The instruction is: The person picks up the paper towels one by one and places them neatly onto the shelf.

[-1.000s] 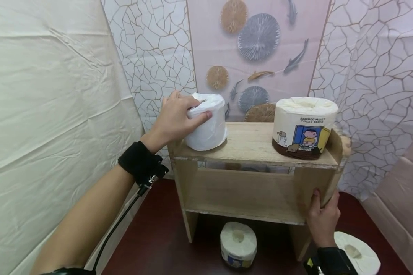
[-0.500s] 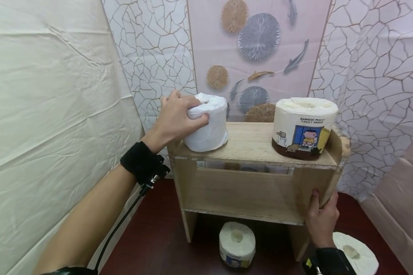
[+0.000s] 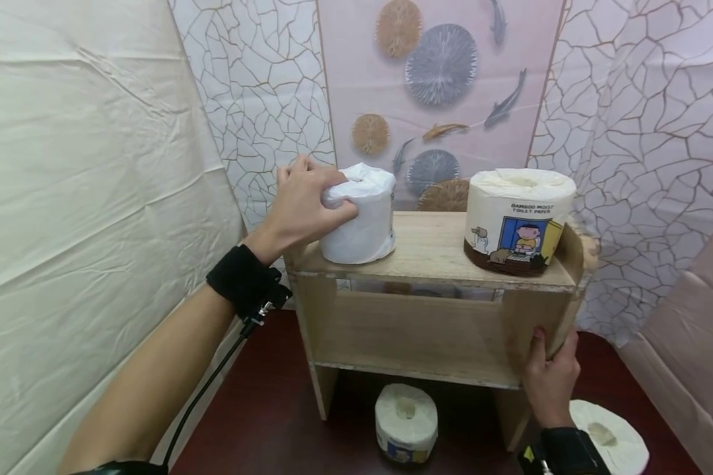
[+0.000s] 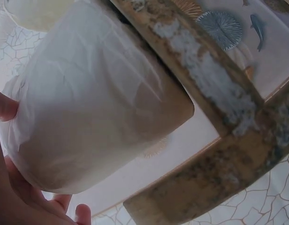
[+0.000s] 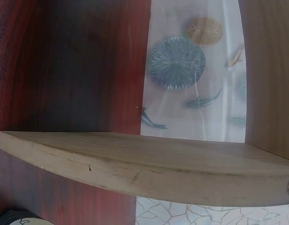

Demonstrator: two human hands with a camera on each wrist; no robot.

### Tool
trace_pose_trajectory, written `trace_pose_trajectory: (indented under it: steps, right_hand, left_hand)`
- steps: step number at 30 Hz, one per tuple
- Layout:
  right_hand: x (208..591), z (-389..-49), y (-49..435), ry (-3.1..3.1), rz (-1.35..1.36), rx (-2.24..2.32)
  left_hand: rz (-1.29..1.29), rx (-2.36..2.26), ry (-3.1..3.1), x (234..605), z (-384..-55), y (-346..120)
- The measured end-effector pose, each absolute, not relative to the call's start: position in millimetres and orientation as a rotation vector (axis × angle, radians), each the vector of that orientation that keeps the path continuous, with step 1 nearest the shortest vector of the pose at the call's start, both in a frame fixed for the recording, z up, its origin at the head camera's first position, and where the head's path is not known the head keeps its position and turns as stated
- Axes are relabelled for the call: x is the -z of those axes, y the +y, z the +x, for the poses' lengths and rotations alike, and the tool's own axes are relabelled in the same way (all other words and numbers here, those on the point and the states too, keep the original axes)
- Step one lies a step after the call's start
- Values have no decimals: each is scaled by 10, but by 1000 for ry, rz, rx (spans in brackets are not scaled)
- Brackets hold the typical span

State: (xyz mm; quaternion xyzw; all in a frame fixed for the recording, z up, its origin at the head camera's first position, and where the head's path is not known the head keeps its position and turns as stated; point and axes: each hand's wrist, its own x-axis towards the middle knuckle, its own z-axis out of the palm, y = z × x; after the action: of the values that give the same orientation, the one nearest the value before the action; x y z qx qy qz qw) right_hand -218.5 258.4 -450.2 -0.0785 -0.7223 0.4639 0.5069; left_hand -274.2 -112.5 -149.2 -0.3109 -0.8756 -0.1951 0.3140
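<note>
In the head view my left hand (image 3: 305, 204) holds a white-wrapped toilet roll (image 3: 365, 224) by its left side, thumb across the near face and fingers over the top. This roll stands upright at the left end of the top board of a wooden shelf unit (image 3: 428, 254). In the left wrist view the roll (image 4: 88, 108) sits against the worn board edge, with fingertips at its base and rim. My right hand (image 3: 551, 379) grips the shelf's right side panel, thumb on the inner face. A second toilet roll (image 3: 518, 227) with a cartoon print stands at the top board's right end.
One toilet roll (image 3: 405, 425) stands on the dark red table (image 3: 261, 396) under the lower board. Another roll (image 3: 614, 439) lies right of the shelf, partly behind the right wrist. A patterned backdrop (image 3: 261, 99) hangs behind; a cream cloth (image 3: 95, 198) hangs at the left.
The toilet roll in my left hand has shifted slightly right along the top board. The right hand keeps its grip on the side panel. The head view has shifted slightly.
</note>
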Motion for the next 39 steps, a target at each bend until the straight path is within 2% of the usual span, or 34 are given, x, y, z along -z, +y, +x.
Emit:
trace_pose_trajectory:
  steps: [20,39]
  right_hand:
    - [4492,-2147,2578,-1784,-232,-1151]
    - [4515,-2164,2576,-1778,-201,-1152]
  left_hand:
    - [-831,471,-2350,1453,-2716,-1197]
    - [-911,128,-2052,1583,-2501,-1075]
